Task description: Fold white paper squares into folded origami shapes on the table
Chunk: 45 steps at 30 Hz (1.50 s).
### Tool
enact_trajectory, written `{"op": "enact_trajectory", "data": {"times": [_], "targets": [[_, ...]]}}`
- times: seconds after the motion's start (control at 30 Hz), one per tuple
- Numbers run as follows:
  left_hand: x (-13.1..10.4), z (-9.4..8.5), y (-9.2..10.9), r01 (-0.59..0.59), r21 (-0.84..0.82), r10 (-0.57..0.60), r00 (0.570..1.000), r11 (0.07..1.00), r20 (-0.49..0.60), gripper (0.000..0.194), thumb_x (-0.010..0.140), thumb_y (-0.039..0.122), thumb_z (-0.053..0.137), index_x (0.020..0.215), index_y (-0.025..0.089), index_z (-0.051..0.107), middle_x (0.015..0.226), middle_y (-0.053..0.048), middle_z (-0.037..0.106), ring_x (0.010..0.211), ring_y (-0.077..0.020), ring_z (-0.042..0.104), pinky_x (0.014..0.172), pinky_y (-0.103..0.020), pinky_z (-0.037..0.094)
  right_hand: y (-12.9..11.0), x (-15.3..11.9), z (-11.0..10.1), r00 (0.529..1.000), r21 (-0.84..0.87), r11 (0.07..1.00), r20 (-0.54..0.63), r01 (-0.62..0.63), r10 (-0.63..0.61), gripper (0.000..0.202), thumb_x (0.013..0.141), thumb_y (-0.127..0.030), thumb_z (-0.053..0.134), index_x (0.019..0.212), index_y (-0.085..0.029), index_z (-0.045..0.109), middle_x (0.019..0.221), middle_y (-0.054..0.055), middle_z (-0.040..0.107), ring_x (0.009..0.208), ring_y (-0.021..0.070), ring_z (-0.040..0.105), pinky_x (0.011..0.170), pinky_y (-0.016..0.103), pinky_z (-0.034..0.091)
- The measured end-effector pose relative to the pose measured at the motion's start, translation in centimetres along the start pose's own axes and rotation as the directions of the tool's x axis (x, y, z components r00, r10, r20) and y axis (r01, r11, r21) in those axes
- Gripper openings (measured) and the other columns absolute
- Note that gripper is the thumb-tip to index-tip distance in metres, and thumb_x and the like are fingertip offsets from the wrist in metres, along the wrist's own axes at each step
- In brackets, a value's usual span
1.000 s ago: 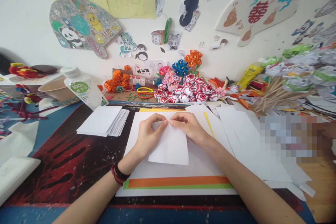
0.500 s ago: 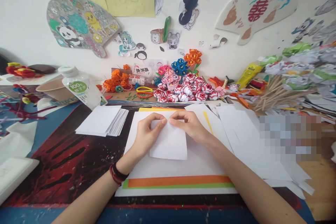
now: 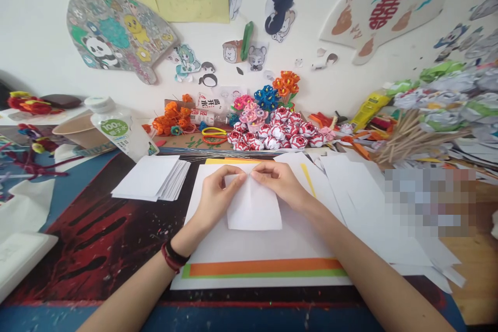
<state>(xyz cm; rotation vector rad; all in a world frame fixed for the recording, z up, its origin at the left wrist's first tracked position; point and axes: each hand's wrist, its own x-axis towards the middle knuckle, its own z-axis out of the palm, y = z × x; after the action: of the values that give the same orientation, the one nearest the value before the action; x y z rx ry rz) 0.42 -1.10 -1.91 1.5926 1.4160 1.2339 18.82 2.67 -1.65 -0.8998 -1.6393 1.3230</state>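
Note:
A small white square of paper [image 3: 254, 207] hangs tilted between my two hands, a faint crease running down from its top edge. My left hand [image 3: 221, 189] pinches that top edge between thumb and forefinger. Close beside it, my right hand [image 3: 278, 181] pinches the same edge, the two thumb tips nearly meeting. Below lies a large white sheet [image 3: 264, 249] over an orange sheet [image 3: 257, 265] and a green one, whose edges show at the front. To the left sits a stack of white paper squares [image 3: 150, 176].
Behind the stack stands a plastic bottle [image 3: 120, 129]. Red-and-white paper flowers [image 3: 288, 129] and blue flowers [image 3: 266, 98] line the back. Loose white sheets [image 3: 365, 202] lie at the right, near a bundle of sticks with paper blooms [image 3: 408, 135]. A white box [image 3: 23, 259] is at far left.
The paper square has shifted slightly right and its lower edge has risen a little. A faint vertical crease now shows at its top. Both hands keep their pinch.

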Motion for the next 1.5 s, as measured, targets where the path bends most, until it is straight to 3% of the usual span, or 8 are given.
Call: {"op": "enact_trajectory", "data": {"times": [0.17,0.27,0.4,0.97,1.1,1.23,1.4,1.5], "targets": [[0.5,-0.1,-1.3,0.041,-0.041,-0.041,0.999,0.998,-0.006,0.032,0.078,0.048,0.064,0.087,0.017,0.068,0.068,-0.001,0.064,0.059,-0.0137,0.052,0.051,-0.024,0.036,1.2,0.5,-1.4,0.993,-0.031,0.993,-0.034,-0.114,0.113,0.035,0.068,-0.045,0.076,0.087,-0.016,0.071,0.085,0.005,0.07,0.075,0.0187,0.062,0.065,0.028,0.046],[0.7,-0.2,-1.7,0.053,0.004,-0.053,0.998,0.999,-0.035,0.033,0.079,0.048,0.062,0.084,0.016,0.068,0.065,0.0,0.062,0.058,-0.0132,0.051,0.052,-0.023,0.035,1.8,0.6,-1.6,0.979,0.016,0.979,-0.004,-0.205,0.205,0.037,0.065,-0.046,0.077,0.083,-0.014,0.072,0.082,0.006,0.071,0.073,0.0194,0.063,0.064,0.029,0.046],[1.0,-0.1,-2.1,0.071,0.088,-0.066,0.996,0.994,-0.057,0.035,0.081,0.048,0.058,0.076,0.014,0.065,0.063,0.001,0.058,0.058,-0.0118,0.047,0.053,-0.022,0.033,2.1,0.7,-1.3,0.964,0.077,0.965,-0.08,-0.249,0.255,0.036,0.06,-0.044,0.08,0.077,-0.014,0.072,0.077,0.006,0.07,0.07,0.0188,0.062,0.064,0.029,0.045],[0.9,0.0,-2.2,0.09,0.063,-0.085,0.993,0.994,-0.081,0.036,0.081,0.048,0.06,0.07,0.014,0.064,0.063,0.001,0.059,0.058,-0.0112,0.048,0.055,-0.022,0.033,2.2,0.8,-1.1,0.945,0.081,0.961,-0.176,-0.265,0.275,0.032,0.058,-0.042,0.08,0.067,-0.014,0.07,0.064,0.002,0.064,0.059,0.0139,0.053,0.056,0.027,0.038],[1.0,0.0,-2.4,0.087,0.055,-0.082,0.993,0.995,-0.085,0.035,0.082,0.047,0.059,0.071,0.014,0.064,0.063,0.001,0.058,0.058,-0.011,0.046,0.056,-0.022,0.033,2.3,0.8,-1.4,0.953,0.089,0.966,-0.16,-0.244,0.255,0.033,0.061,-0.046,0.078,0.067,-0.014,0.069,0.061,0.002,0.063,0.055,0.0129,0.052,0.054,0.027,0.037],[1.0,-0.1,-2.6,0.07,-0.031,-0.072,0.995,0.997,-0.075,0.033,0.081,0.047,0.06,0.078,0.015,0.065,0.067,0.0,0.06,0.059,-0.0117,0.048,0.055,-0.022,0.034,2.1,0.9,-1.8,0.949,0.188,0.944,-0.117,-0.269,0.294,0.033,0.062,-0.042,0.081,0.08,-0.016,0.071,0.079,0.004,0.07,0.069,0.0165,0.061,0.064,0.028,0.044],[1.0,-0.1,-2.6,0.052,-0.144,-0.064,0.995,0.988,-0.08,0.031,0.081,0.046,0.062,0.084,0.016,0.066,0.073,-0.001,0.061,0.062,-0.0122,0.05,0.055,-0.022,0.035,1.7,0.8,-2.3,0.94,0.231,0.911,0.077,-0.342,0.333,0.039,0.06,-0.037,0.084,0.091,-0.016,0.072,0.09,0.007,0.073,0.083,0.0218,0.066,0.077,0.033,0.049],[1.0,-0.1,-2.5,0.064,-0.149,-0.074,0.995,0.987,-0.066,0.031,0.081,0.046,0.062,0.074,0.016,0.06,0.065,0.002,0.053,0.059,-0.0106,0.045,0.052,-0.022,0.032,1.8,0.7,-2.2,0.948,0.19,0.93,0.037,-0.316,0.315,0.035,0.062,-0.04,0.082,0.085,-0.014,0.073,0.087,0.008,0.073,0.081,0.022,0.066,0.074,0.032,0.049]]}}
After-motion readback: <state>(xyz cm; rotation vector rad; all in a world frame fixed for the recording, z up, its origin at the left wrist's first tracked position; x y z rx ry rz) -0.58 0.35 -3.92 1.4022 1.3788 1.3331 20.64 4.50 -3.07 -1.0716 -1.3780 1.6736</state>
